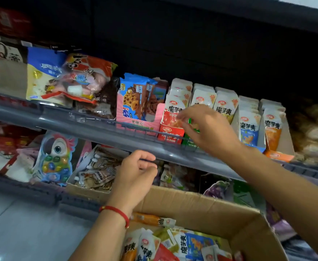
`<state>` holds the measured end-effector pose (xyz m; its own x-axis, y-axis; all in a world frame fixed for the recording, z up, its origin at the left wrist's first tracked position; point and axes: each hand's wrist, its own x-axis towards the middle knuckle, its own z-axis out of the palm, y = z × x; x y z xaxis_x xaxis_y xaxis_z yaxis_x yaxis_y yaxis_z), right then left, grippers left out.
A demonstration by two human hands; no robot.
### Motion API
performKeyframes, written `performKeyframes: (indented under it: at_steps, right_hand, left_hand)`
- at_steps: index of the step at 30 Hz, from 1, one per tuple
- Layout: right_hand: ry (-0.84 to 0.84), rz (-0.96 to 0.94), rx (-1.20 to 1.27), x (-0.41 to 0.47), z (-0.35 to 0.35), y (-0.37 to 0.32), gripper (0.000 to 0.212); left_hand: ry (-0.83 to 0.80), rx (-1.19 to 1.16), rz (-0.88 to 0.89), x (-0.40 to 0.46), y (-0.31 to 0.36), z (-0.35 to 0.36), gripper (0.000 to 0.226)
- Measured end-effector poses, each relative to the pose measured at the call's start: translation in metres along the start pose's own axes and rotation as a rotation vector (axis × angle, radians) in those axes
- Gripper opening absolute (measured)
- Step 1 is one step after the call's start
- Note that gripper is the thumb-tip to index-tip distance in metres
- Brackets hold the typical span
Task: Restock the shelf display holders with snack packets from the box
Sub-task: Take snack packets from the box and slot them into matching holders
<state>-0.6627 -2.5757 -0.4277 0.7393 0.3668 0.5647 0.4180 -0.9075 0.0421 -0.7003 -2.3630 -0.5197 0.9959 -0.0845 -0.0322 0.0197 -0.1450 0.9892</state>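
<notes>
Cardboard box (197, 201) is sitting open at the bottom, below the shelf rail (101, 127), with loose snack packets (192, 242) lying inside it. Up on the shelf the display holders (248, 119) are standing side by side with packets upright in them, and the right hand (209, 127) is reaching over the rail, fingertips pinching a red packet (170, 119) at the front of the red holder. Lower down, the left hand (137, 172) is hovering above the box with fingers loosely curled, holding nothing.

Our right hand (207, 129) pinching a red packet (170, 117) in its shelf holder (170, 136), our left hand (137, 172) loosely curled above the box (201, 202) of packets
</notes>
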Motion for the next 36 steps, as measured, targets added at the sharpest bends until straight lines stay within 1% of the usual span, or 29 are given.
performKeyframes:
  at_steps: [2, 3, 6, 8, 11, 14, 16, 20, 22, 24, 26, 27, 30, 31, 32, 33, 35, 36]
  right_hand:
    - [-0.121, -0.017, 0.132, -0.039, 0.005, -0.015, 0.016]
    - [-0.220, -0.020, 0.188, -0.060, 0.011, -0.023, 0.016]
    - [-0.614, 0.008, 0.213, -0.118, 0.035, -0.041, 0.020]
    - [-0.816, 0.039, 0.189, -0.155, 0.058, -0.051, 0.026]
    - [-1.008, 0.167, 0.176, -0.189, 0.093, -0.065, 0.037]
    - [-1.117, 0.323, 0.188, -0.201, 0.123, -0.080, 0.043]
    - [-1.110, 0.406, 0.240, -0.207, 0.142, -0.089, 0.046]
    - [-1.006, 0.634, 0.306, -0.210, 0.168, -0.104, 0.055]
    - [-0.988, 0.719, 0.345, -0.206, 0.175, -0.110, 0.048]
    - [-0.986, 0.749, 0.421, -0.203, 0.176, -0.110, 0.036]
    - [-0.957, 0.778, 0.479, -0.199, 0.162, -0.102, 0.028]
    - [-0.914, 0.801, 0.502, -0.198, 0.150, -0.095, 0.027]
    - [-0.727, 0.891, 0.615, -0.194, 0.093, -0.065, 0.019]
    - [-0.669, 0.917, 0.686, -0.194, 0.073, -0.054, 0.016]
    - [-0.612, 0.944, 0.798, -0.194, 0.053, -0.045, 0.014]
    - [-0.557, 0.980, 0.936, -0.195, 0.035, -0.039, 0.013]
    - [-0.468, 1.056, 1.177, -0.199, 0.009, -0.030, 0.016]
    - [-0.441, 1.077, 1.242, -0.202, 0.002, -0.028, 0.017]
  left_hand:
    - [-0.032, 0.141, 0.047, -0.006, -0.003, -0.002, 0.024]
    - [-0.059, 0.229, 0.072, -0.012, -0.005, -0.003, 0.024]
    - [-0.192, 0.506, 0.125, -0.028, -0.011, -0.005, 0.023]
    - [-0.269, 0.622, 0.113, -0.039, -0.018, -0.004, 0.022]
    - [-0.329, 0.697, 0.087, -0.048, -0.026, -0.003, 0.023]
    - [-0.323, 0.728, 0.084, -0.048, -0.027, -0.002, 0.025]
    - [-0.315, 0.714, 0.079, -0.046, -0.027, -0.001, 0.024]
    - [-0.307, 0.720, 0.077, -0.044, -0.027, 0.004, 0.023]
    - [-0.295, 0.726, 0.083, -0.043, -0.026, 0.006, 0.023]
    - [-0.291, 0.726, 0.081, -0.041, -0.025, 0.008, 0.023]
    - [-0.289, 0.725, 0.064, -0.040, -0.024, 0.010, 0.023]
    - [-0.289, 0.729, 0.063, -0.039, -0.024, 0.011, 0.023]
    - [-0.296, 0.726, 0.061, -0.040, -0.025, 0.017, 0.026]
    - [-0.304, 0.714, 0.047, -0.040, -0.027, 0.021, 0.031]
    - [-0.316, 0.687, 0.026, -0.042, -0.028, 0.026, 0.040]
    - [-0.342, 0.639, -0.030, -0.045, -0.030, 0.031, 0.053]
    - [-0.426, 0.442, -0.208, -0.053, -0.030, 0.042, 0.075]
    - [-0.476, 0.322, -0.291, -0.058, -0.031, 0.049, 0.078]
